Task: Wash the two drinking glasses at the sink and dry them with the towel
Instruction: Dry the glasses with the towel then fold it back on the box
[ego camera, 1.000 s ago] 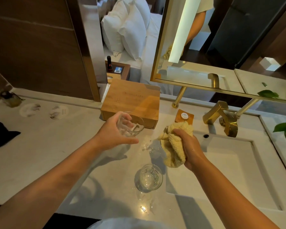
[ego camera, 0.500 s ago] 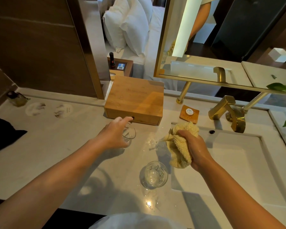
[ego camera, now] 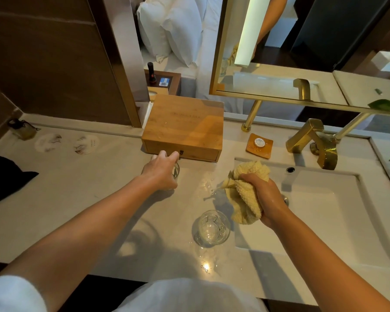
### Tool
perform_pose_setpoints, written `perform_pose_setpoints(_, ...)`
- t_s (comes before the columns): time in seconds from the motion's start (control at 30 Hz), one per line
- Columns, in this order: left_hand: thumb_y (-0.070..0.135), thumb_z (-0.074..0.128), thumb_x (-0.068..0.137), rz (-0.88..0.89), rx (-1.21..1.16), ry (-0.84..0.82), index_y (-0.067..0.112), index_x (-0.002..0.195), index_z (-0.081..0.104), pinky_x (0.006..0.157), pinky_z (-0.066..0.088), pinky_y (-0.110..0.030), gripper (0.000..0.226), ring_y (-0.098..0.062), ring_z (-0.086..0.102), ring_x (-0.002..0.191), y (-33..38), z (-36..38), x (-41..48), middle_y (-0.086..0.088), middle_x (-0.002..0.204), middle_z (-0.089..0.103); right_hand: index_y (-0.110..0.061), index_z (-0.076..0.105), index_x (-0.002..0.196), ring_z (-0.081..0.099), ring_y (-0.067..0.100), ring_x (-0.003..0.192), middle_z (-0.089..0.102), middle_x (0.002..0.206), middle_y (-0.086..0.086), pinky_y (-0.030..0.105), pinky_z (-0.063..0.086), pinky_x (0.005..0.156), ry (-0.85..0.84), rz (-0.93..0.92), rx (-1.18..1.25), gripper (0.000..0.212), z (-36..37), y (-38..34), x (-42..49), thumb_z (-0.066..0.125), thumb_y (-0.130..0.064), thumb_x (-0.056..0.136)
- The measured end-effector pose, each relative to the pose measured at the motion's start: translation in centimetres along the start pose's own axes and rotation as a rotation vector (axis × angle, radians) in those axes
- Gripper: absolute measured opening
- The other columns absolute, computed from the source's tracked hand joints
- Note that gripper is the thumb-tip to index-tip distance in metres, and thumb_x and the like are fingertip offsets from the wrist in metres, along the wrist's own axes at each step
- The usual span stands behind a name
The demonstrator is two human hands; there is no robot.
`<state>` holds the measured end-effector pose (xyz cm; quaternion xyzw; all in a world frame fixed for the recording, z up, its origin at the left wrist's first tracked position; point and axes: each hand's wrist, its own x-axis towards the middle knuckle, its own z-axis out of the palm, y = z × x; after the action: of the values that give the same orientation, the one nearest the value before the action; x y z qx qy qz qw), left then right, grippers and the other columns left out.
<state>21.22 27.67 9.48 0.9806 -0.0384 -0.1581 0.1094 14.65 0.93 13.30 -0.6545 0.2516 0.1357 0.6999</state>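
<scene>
Slippage is the chief worry in the head view: the countertop shows water beaded and pooled between the arms, and both glasses rest on it. The left hand curls over the far glass, fingers wrapped about its top so most of it is hidden, close against the front of the wooden box; a wet palm or a knock on the box could tip it, I judge. The near glass stands upright and untouched just beside the left edge of the sink, right below the hanging towel, so a careless sweep of cloth or forearm could send it over. The right hand is clenched round the bunched yellow towel, above the basin's corner; if the cloth is damp, it may dry poorly. The surface is pale polished stone, glossy, with a lamp's glint near the front edge. Around it are a gold faucet, a soap dish, a gold-framed mirror, two paper coasters, a dark cloth at far left, and white pillows in a bedroom beyond.
</scene>
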Motion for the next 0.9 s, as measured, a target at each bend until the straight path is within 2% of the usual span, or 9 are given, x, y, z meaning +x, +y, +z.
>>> perform_pose_setpoints(0.27, 0.035, 0.069, 0.083, -0.041, 0.162, -0.047, 0.026, 0.127, 0.045, 0.089, 0.050, -0.046, 0.050, -0.035, 0.042, 0.117, 1.5, -1.0, -0.8, -0.010, 0.121, 0.042, -0.008, 0.067, 0.115, 0.070, 0.034, 0.091, 0.074, 0.104, 0.019, 0.047, 0.057, 0.084, -0.022, 0.030, 0.038, 0.033, -0.5, 0.7, 0.0, 0.069, -0.027, 0.088)
perform_pose_setpoints(0.33, 0.036, 0.064, 0.088, 0.032, 0.258, 0.075, 0.023, 0.126, 0.048, 0.092, 0.045, -0.045, 0.044, -0.033, 0.041, 0.118, 3.4, -2.0, -2.2, -0.010, 0.126, 0.044, -0.009, 0.067, 0.116, 0.070, 0.034, 0.092, 0.074, 0.105, 0.018, 0.047, 0.057, 0.084, -0.028, 0.034, 0.058, 0.033, -0.7, 0.7, -0.1, 0.069, -0.026, 0.088)
perform_pose_setpoints(0.4, 0.039, 0.063, 0.089, 0.200, 0.078, 0.105, 0.024, 0.131, 0.050, 0.093, 0.047, -0.041, 0.046, -0.028, 0.044, 0.119, 5.7, -2.7, -4.5, -0.006, 0.131, 0.047, -0.009, 0.067, 0.117, 0.070, 0.033, 0.093, 0.074, 0.107, 0.018, 0.047, 0.057, 0.085, -0.031, 0.045, 0.093, 0.034, -1.3, 0.7, -0.4, 0.069, -0.025, 0.087)
perform_pose_setpoints(0.47, 0.043, 0.068, 0.085, 0.336, -0.111, -0.084, 0.025, 0.138, 0.047, 0.097, 0.048, -0.040, 0.059, -0.025, 0.049, 0.122, 7.8, -2.0, -6.8, -0.003, 0.133, 0.049, -0.009, 0.069, 0.113, 0.071, 0.031, 0.088, 0.075, 0.102, 0.016, 0.045, 0.057, 0.082, -0.037, 0.061, 0.158, 0.027, -2.1, 0.9, -0.6, 0.064, -0.020, 0.089)
perform_pose_setpoints(0.57, 0.053, 0.079, 0.072, 0.397, 0.056, -0.370, 0.027, 0.151, 0.025, 0.104, 0.045, -0.045, 0.100, -0.030, 0.038, 0.131, 9.4, 1.2, -9.4, -0.006, 0.144, 0.037, -0.011, 0.068, 0.102, 0.067, 0.026, 0.075, 0.072, 0.086, 0.011, 0.038, 0.053, 0.077, -0.057, 0.067, 0.310, 0.024, -3.3, 1.4, -1.3, 0.047, -0.009, 0.091)
perform_pose_setpoints(0.63, 0.051, 0.085, 0.066, 0.424, 0.140, -0.421, 0.029, 0.155, 0.011, 0.106, 0.043, -0.047, 0.118, -0.032, 0.030, 0.135, 9.7, 3.3, -10.1, -0.008, 0.152, 0.026, -0.010, 0.067, 0.106, 0.064, 0.029, 0.080, 0.070, 0.088, 0.013, 0.041, 0.049, 0.088, -0.075, 0.068, 0.427, 0.031, -4.2, 2.2, -1.8, 0.045, -0.008, 0.084)
perform_pose_setpoints(0.73, 0.034, 0.085, 0.068, 0.460, 0.105, -0.330, 0.031, 0.147, 0.026, 0.096, 0.050, -0.044, 0.099, -0.031, 0.037, 0.127, 9.8, 5.3, -10.1, -0.006, 0.141, 0.032, -0.010, 0.067, 0.110, 0.058, 0.034, 0.095, 0.065, 0.102, 0.014, 0.049, 0.038, 0.106, -0.127, 0.096, 0.545, 0.039, -5.5, 3.9, -2.6, 0.050, -0.015, 0.076)
perform_pose_setpoints(0.83, 0.025, 0.082, 0.065, 0.421, -0.153, -0.222, 0.032, 0.125, 0.047, 0.082, 0.053, -0.034, 0.069, -0.024, 0.052, 0.105, 9.0, 5.8, -9.2, 0.001, 0.113, 0.045, -0.010, 0.067, 0.103, 0.057, 0.036, 0.097, 0.061, 0.105, 0.015, 0.051, 0.040, 0.100, -0.227, 0.149, 0.661, 0.034, -6.3, 5.1, -3.4, 0.046, -0.021, 0.080)
perform_pose_setpoints(0.9, 0.023, 0.089, 0.064, 0.255, -0.483, -0.244, 0.030, 0.114, 0.055, 0.073, 0.055, -0.029, 0.061, -0.022, 0.061, 0.091, 8.5, 4.2, -8.7, 0.000, 0.107, 0.054, -0.009, 0.069, 0.103, 0.058, 0.037, 0.096, 0.062, 0.105, 0.016, 0.050, 0.041, 0.097, -0.290, 0.177, 0.719, 0.038, -6.4, 5.2, -4.0, 0.045, -0.026, 0.080)
